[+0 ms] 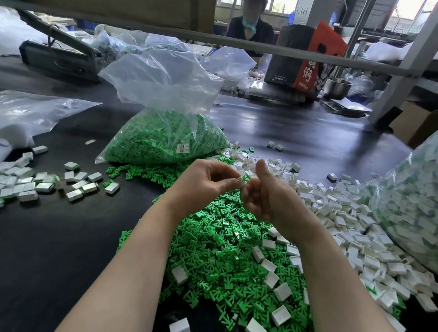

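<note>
Head view: left hand (205,180) pinches white shell (239,183), green clip (246,178) at its mouth, above the loose pile (217,249) on the bench (42,242). Right hand (268,198) curled alongside, thumb raised; cannot tell if it grips the clip. Risk: a skewed push jams the clip or flicks it away.

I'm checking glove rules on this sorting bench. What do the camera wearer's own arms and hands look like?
No gloves: the left hand and right hand are bare. The left forearm and right forearm are bare too, with no sleeve in view down to the frame's edge. No watch, ring, bracelet or marking shows.
</note>
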Available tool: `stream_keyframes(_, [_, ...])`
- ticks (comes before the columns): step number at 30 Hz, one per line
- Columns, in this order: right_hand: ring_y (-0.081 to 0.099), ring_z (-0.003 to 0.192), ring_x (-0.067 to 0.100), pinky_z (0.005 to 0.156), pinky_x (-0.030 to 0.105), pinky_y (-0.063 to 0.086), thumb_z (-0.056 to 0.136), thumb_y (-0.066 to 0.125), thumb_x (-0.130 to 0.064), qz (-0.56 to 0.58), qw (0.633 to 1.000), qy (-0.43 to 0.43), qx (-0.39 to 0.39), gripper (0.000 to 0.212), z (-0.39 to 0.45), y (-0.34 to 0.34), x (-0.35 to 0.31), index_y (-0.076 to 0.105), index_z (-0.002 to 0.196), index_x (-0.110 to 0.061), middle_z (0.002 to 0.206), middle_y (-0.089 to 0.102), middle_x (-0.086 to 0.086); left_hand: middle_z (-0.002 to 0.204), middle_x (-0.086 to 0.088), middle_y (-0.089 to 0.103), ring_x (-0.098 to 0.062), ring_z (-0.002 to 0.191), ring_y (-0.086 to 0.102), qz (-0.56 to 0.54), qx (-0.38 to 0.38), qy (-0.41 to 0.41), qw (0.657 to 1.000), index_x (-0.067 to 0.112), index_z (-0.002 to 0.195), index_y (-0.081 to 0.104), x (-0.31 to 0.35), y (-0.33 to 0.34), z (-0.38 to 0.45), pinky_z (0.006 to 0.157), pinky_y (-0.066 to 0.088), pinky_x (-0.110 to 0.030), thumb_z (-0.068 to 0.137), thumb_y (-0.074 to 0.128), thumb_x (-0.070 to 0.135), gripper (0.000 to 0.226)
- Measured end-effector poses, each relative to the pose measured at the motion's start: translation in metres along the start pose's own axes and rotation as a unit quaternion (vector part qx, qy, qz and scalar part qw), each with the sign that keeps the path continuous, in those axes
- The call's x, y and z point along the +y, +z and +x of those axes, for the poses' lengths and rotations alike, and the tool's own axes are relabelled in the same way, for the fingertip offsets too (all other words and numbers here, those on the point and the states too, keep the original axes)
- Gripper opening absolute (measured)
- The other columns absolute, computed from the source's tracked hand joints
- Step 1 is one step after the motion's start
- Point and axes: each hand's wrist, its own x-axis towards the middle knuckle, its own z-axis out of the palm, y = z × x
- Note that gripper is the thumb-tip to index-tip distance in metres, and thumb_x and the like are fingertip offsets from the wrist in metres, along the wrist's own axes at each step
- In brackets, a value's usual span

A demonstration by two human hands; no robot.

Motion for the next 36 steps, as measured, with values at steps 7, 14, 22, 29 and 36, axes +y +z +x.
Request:
stream_keyframes(7, [0.043,0.045,0.009,0.041,0.019,0.028,0.084,0.041,-0.068,0.087,0.995,0.039,-0.011,0.061,0.006,0.007,0.004,0.065,0.068,-0.014,0.056,0.053,-0.001,0.076,0.007,0.073,-0.005,0.076,0.068,-0.016,0.022,0.021,0.999,0.019,0.084,0.072,0.005,0.008,0.001,0.075,0.054,-0.018,0.086,0.071,0.008,0.012])
stream_keyframes(14, [0.046,0.047,0.006,0.041,0.015,0.034,0.087,0.051,-0.058,0.215,0.976,0.025,-0.003,0.045,0.009,0.014,0.010,0.063,0.070,-0.017,0.063,0.056,-0.002,0.077,0.000,0.073,-0.009,0.077,0.068,-0.067,0.042,0.019,0.997,0.008,0.087,0.073,0.005,0.011,0.000,0.077,0.053,-0.019,0.085,0.070,0.003,0.007])
stream_keyframes(22, [0.045,0.048,0.006,0.045,0.015,0.035,0.086,0.056,-0.053,0.248,0.969,0.006,0.007,0.038,0.007,0.016,0.012,0.065,0.071,-0.019,0.062,0.055,-0.004,0.071,0.004,0.072,-0.006,0.074,0.068,-0.105,0.035,0.019,0.994,0.013,0.082,0.072,0.007,0.014,0.000,0.074,0.051,-0.015,0.086,0.067,0.000,0.014])
stream_keyframes(29, [0.038,0.044,0.010,0.042,0.021,0.033,0.089,0.047,-0.061,0.234,0.972,0.005,-0.011,0.052,0.008,0.020,0.010,0.058,0.065,-0.016,0.052,0.047,-0.003,0.072,-0.003,0.071,-0.011,0.075,0.068,-0.108,0.027,0.016,0.994,0.012,0.085,0.071,0.008,0.011,0.000,0.078,0.051,-0.020,0.088,0.067,0.005,0.009])
stream_keyframes(36, [0.042,0.048,0.009,0.045,0.020,0.035,0.089,0.052,-0.057,0.219,0.975,-0.022,-0.017,0.042,0.008,0.017,0.009,0.062,0.071,-0.019,0.061,0.051,-0.004,0.060,0.006,0.064,0.003,0.052,0.055,-0.110,0.000,0.018,0.994,0.002,0.086,0.067,0.014,0.011,-0.001,0.057,0.042,-0.006,0.091,0.061,0.003,0.008])
